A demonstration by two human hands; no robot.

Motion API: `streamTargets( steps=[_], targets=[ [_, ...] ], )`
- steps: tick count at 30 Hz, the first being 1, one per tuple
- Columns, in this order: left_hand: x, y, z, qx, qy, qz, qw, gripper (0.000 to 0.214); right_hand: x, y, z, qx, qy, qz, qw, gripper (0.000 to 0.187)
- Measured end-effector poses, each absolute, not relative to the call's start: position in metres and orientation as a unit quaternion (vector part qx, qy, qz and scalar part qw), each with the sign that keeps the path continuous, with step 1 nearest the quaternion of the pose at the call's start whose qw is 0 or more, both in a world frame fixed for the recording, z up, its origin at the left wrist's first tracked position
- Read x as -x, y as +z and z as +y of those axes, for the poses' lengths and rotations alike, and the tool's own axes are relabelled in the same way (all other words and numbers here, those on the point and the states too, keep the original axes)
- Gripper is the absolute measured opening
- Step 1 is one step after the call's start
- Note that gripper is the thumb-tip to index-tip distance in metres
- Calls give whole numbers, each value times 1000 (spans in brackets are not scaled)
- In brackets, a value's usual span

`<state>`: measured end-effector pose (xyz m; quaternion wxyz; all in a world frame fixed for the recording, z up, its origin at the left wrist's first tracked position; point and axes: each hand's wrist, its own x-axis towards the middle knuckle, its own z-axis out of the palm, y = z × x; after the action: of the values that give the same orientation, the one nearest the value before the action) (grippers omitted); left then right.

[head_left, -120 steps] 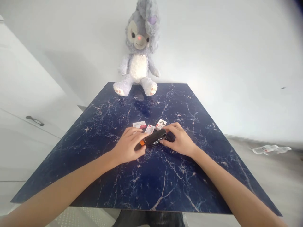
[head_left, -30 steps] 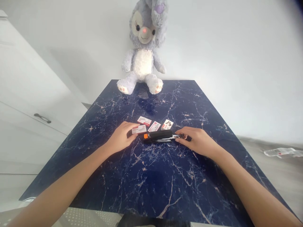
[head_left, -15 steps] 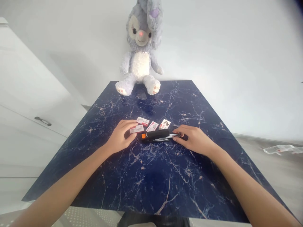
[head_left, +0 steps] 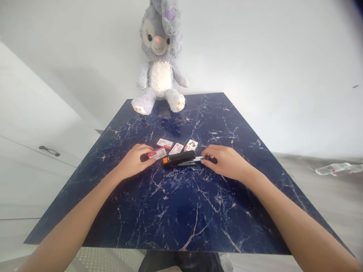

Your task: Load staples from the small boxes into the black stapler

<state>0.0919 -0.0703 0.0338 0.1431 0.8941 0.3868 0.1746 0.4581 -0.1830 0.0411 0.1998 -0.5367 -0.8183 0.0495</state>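
Observation:
My left hand (head_left: pixel 134 161) is closed, with thumb and fingers about the left end of a small red-and-white box (head_left: pixel 157 153), whose red side shows. Two similar boxes lie just beyond it, one red-and-white (head_left: pixel 165 143) and one white with a red outline (head_left: pixel 176 148). A white box with a dark picture (head_left: pixel 191 145) is to their right. In front of them lies a black stapler (head_left: pixel 181 158) with an orange end. My right hand (head_left: pixel 224 160) is closed on a small tool (head_left: pixel 211 159) with a black handle and silver metal, its tip close to the stapler; its exact kind is unclear.
A grey-and-white plush rabbit (head_left: pixel 160 75) sits at the far edge of the dark blue marbled table (head_left: pixel 176 211), against the wall. White drawers with a dark handle (head_left: pixel 49 151) stand at left. A clear plastic item (head_left: pixel 333 169) lies on the floor at right.
The view has shifted slightly, so everything sits a little further left. The box at my left hand has tipped, showing more of its red side. More of the tool's black handle shows.

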Motion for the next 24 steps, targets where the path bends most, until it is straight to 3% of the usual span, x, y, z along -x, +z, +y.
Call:
streamTargets(
  steps=[7,11,19,24],
  targets=[
    [-110,49,-110,-760,373,419,328,44,-435,50,-196,479,-5,-796,371,34],
    [-128,45,-142,-726,351,375,457,44,-413,44,-205,434,-8,-814,386,55],
    [-136,38,-146,-580,283,311,698,42,-396,30,-205,430,38,-814,389,38],
    [-134,33,-143,-563,260,330,712,32,-401,30,-204,425,73,-830,355,36]
  ],
)
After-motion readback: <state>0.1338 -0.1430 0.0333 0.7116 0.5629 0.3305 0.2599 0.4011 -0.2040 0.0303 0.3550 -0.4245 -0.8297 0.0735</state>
